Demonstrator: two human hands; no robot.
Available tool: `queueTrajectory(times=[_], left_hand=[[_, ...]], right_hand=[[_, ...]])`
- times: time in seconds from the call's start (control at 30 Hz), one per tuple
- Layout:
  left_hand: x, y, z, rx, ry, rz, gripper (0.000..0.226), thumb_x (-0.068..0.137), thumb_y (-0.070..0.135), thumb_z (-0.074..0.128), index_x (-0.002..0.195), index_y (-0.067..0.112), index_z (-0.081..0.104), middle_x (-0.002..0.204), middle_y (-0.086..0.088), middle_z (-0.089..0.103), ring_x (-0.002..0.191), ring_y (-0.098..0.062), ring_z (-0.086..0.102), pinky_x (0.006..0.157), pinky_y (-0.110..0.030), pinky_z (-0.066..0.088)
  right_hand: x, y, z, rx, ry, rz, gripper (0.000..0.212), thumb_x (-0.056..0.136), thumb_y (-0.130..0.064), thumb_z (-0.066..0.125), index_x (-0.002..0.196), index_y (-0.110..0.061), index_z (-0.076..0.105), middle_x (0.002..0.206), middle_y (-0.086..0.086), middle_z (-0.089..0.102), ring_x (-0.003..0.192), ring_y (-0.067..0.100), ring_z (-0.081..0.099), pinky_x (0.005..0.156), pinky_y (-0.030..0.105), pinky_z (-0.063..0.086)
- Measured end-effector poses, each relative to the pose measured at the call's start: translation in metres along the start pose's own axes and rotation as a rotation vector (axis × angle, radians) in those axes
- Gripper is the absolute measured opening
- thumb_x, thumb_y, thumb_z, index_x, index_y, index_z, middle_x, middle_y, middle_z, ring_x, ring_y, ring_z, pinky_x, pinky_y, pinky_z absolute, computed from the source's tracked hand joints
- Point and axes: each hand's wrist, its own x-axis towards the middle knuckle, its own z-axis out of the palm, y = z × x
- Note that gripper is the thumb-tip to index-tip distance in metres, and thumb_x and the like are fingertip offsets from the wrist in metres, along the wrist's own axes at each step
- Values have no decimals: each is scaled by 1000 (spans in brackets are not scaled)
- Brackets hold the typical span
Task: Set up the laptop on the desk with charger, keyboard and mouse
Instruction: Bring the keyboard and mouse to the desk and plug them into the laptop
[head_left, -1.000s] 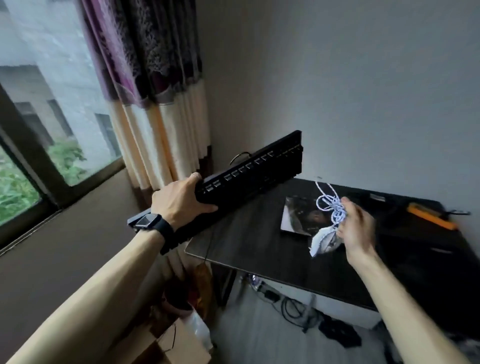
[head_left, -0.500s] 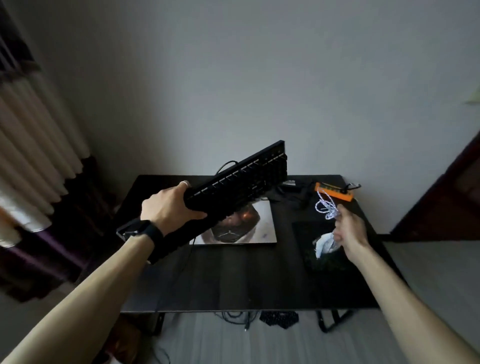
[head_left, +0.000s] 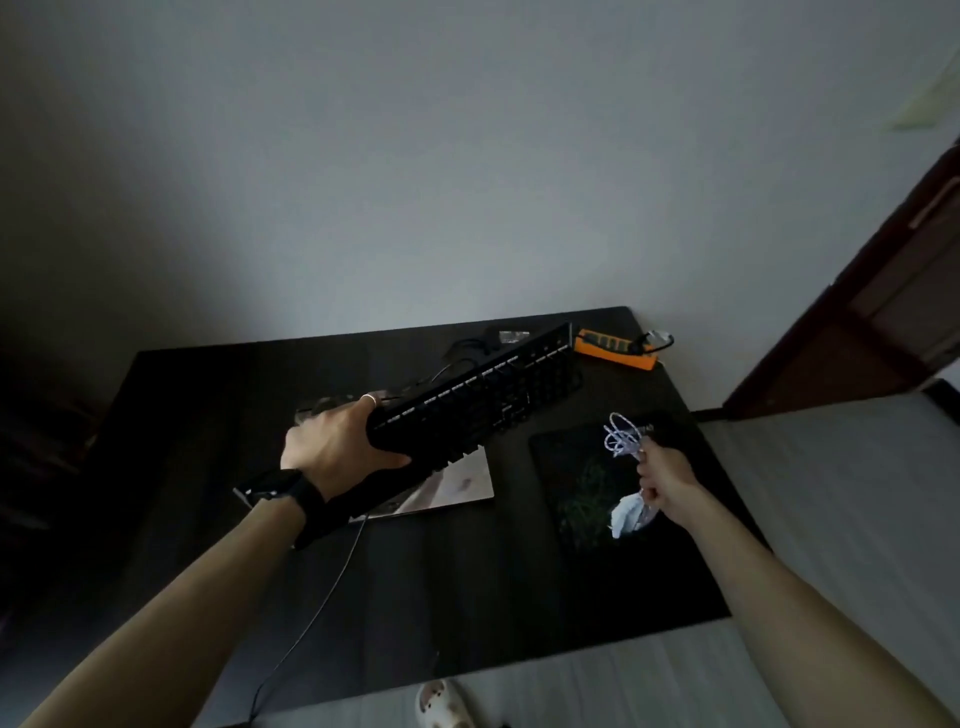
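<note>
Orange power strip, dark mat; brown door, slipper

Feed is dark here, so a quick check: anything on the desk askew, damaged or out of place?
Nothing looks damaged or spilled. The keyboard is not down yet: the left hand holds it tilted above the closed laptop, its cable trailing over the desk's front edge. The orange power strip lies skewed at the back corner.

Looks like a home room: dark tabletop against plain wall, orange power strip on it, wooden door, slipper on pale floor.
</note>
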Motion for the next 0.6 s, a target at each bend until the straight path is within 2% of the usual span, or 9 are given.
queueTrajectory(times=[0.2, 0.3, 0.37, 0.47, 0.6], left_hand=[[41, 7, 27, 43, -103, 0, 70, 62, 73, 67, 122, 41, 50, 118, 10, 66, 104, -22, 64, 77, -35, 50], [51, 11, 38, 77, -127, 10, 66, 65, 73, 66, 119, 38, 51, 116, 11, 66, 103, -20, 64, 71, -32, 47], [58, 13, 47, 77, -137, -3, 64, 65, 72, 66, 116, 37, 51, 114, 12, 67, 102, -19, 64, 69, -32, 46], [61, 13, 59, 41, -169, -53, 62, 62, 72, 65, 112, 39, 51, 109, 14, 68, 99, -16, 64, 74, -32, 49], [62, 15, 64, 41, -179, -93, 66, 64, 69, 67, 122, 43, 50, 115, 16, 66, 107, -14, 63, 73, -31, 44]], right_hand=[[47, -15, 19, -31, -39, 17, 37, 102, -38, 49, 71, -17, 51, 65, 1, 46, 52, 14, 35, 52, 29, 27], [67, -19, 31, -116, -60, -39, 39, 103, -41, 46, 76, -15, 55, 71, 1, 54, 60, 15, 44, 56, 30, 32], [85, -19, 39, -249, -73, -83, 38, 104, -43, 43, 90, -14, 61, 84, 2, 61, 73, 18, 54, 64, 33, 42], [114, -11, 43, -458, -119, -122, 39, 105, -42, 40, 111, -10, 62, 106, 5, 68, 101, 25, 63, 90, 44, 50], [133, -12, 36, -789, -76, -160, 32, 100, -31, 42, 97, -6, 62, 104, 17, 64, 89, 32, 59, 84, 42, 50]])
